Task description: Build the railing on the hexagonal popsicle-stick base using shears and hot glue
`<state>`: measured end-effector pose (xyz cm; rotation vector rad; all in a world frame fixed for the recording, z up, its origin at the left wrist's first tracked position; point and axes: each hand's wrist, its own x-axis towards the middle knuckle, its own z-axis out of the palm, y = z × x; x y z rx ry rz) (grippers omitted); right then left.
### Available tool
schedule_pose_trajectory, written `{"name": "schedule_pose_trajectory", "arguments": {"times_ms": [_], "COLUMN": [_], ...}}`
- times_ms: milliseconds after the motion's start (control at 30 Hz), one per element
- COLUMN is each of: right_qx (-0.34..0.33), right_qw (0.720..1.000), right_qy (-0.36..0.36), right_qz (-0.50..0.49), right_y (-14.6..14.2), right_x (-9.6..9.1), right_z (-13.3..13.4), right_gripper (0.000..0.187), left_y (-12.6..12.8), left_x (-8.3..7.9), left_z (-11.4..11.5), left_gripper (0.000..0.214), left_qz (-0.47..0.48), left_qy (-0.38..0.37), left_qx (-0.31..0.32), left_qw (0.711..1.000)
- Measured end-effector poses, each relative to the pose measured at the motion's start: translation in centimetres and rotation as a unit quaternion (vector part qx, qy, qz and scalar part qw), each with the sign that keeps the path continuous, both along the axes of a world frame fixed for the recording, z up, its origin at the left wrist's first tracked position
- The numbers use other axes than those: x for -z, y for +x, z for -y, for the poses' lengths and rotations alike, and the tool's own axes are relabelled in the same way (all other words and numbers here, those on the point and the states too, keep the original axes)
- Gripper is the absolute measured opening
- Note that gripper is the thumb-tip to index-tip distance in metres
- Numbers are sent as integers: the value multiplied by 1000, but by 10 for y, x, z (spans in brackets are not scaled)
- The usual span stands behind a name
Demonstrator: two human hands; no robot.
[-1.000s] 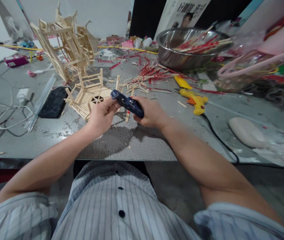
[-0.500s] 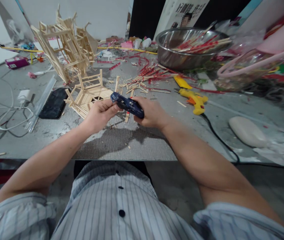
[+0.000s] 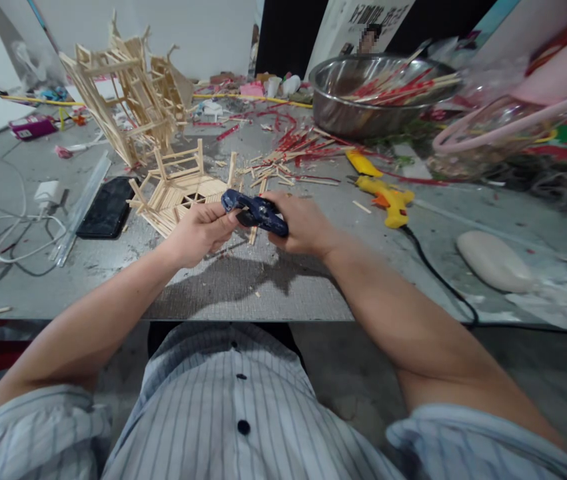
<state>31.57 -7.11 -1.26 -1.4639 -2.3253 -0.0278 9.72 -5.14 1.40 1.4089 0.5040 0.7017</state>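
Observation:
My right hand (image 3: 303, 223) is closed around the handles of a dark blue hand cutter (image 3: 263, 213), held above the near part of the table. My left hand (image 3: 200, 233) is closed in a pinch at the cutter's left end; anything small between its fingertips is hidden. Just behind my left hand lies a low frame of thin wooden sticks (image 3: 163, 203) with a slatted floor and short upright posts. Loose wooden sticks (image 3: 283, 160), some with red ends, are scattered beyond the cutter.
A taller stick structure (image 3: 128, 100) stands at the back left. A phone (image 3: 106, 207) and white cables lie left. To the right are a yellow glue gun (image 3: 386, 197) with a black cord, a steel bowl (image 3: 343, 120) of sticks, and a pale rounded object (image 3: 493, 261).
The cutter has tilted slightly, and a black part under its left end shows more than before. Both hands stay almost in place, still closed.

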Motion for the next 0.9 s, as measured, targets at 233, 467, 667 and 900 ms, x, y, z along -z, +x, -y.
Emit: {"name": "schedule_pose_trajectory", "arguments": {"times_ms": [233, 467, 667, 900], "right_qx": [9, 19, 54, 166], "right_qw": [1000, 999, 998, 985], "right_qy": [-15, -32, -42, -11], "right_qz": [-3, -13, -13, -46], "right_y": [-1, -2, -4, -2], "right_x": [0, -2, -4, -9], "right_z": [2, 4, 5, 1], "right_gripper": [59, 51, 41, 46], "left_y": [-5, -5, -3, 3], "left_x": [-1, -3, -4, -4], "left_z": [-5, -5, -3, 4], "left_gripper": [43, 43, 46, 33], "left_qz": [-10, -10, -20, -44], "left_qy": [-60, -77, -34, 23], "left_qx": [50, 46, 20, -29], "left_qw": [997, 996, 999, 998]}}
